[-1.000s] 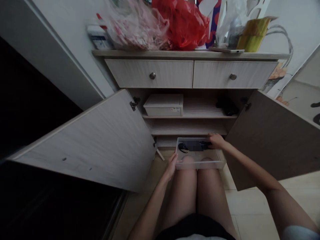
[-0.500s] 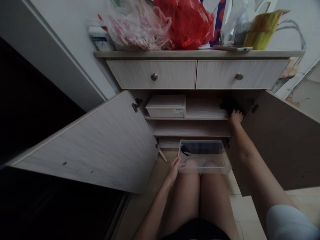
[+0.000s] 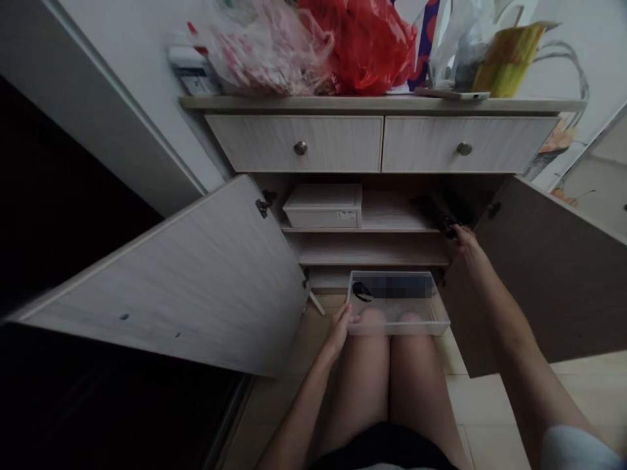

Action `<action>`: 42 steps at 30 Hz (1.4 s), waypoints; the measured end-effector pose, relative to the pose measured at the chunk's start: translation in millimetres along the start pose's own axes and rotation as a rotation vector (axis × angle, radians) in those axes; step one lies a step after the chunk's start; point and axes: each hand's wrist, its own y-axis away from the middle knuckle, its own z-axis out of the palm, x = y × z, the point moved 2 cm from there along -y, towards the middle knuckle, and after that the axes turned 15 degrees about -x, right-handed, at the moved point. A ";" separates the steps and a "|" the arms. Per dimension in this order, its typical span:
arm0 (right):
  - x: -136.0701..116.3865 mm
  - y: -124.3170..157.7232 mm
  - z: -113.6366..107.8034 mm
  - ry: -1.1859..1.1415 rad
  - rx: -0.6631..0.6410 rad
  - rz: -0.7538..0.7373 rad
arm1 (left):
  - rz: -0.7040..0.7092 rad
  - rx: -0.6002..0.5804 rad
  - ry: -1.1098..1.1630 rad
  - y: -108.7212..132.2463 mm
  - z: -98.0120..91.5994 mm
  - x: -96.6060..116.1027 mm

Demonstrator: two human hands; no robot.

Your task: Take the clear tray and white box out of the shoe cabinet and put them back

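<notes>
A clear plastic drawer-like box (image 3: 399, 329) rests on my knees. My left hand (image 3: 339, 326) is closed on its left front corner. Inside the box lie a small black object with a loop strap (image 3: 362, 292) and a dark item (image 3: 401, 287) that is pixelated. At the right end of the upper cabinet shelf, my right hand (image 3: 465, 236) pinches the near end of a long black item (image 3: 438, 217); its exact kind is too dark to tell. Another dark shape (image 3: 458, 203) sits behind it on the shelf.
Both cabinet doors, the left door (image 3: 171, 281) and right door (image 3: 548, 281), stand swung outward beside me. A white lidded box (image 3: 323, 205) occupies the upper shelf's left side. Plastic bags, including a red bag (image 3: 362, 52), a bottle (image 3: 193, 68) and a phone-like slab (image 3: 453, 94) crowd the top.
My right hand has drawn the long black item slightly out toward the shelf's front edge, separating it from the dark shape behind. My left hand and the clear box stay put.
</notes>
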 end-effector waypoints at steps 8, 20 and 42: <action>18.1 115.8 -0.8 -0.218 -0.397 -0.016 | -0.025 0.024 0.038 2.0 5.8 5.0; 27.2 172.3 11.2 -0.009 -0.714 -0.036 | 0.006 0.050 0.065 3.5 9.8 7.9; 17.0 132.7 43.8 1.105 -1.060 -0.406 | -0.048 0.027 0.055 -0.3 3.9 2.8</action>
